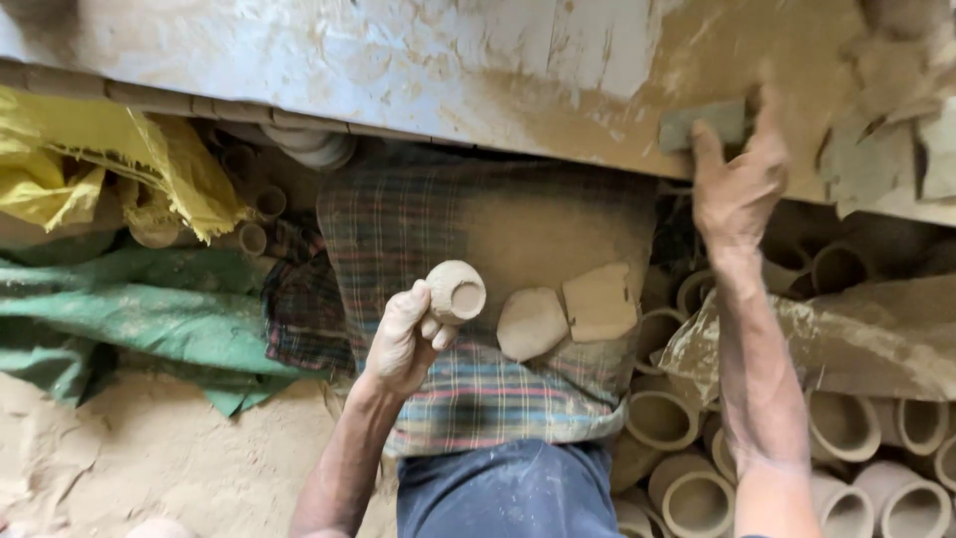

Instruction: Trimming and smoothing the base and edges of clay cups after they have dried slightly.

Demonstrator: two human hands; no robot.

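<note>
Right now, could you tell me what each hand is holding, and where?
Left hand holds a small clay pot by its side; right hand touches a grey block at its lower edge.

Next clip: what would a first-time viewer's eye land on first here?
Probably the small clay pot held up by the left hand at the centre, over a dusty plaid cloth. Next, the right hand reaching up to a flat grey pad on the clay-smeared board at the top. Rows of unfired clay cups fill the lower right.
</note>
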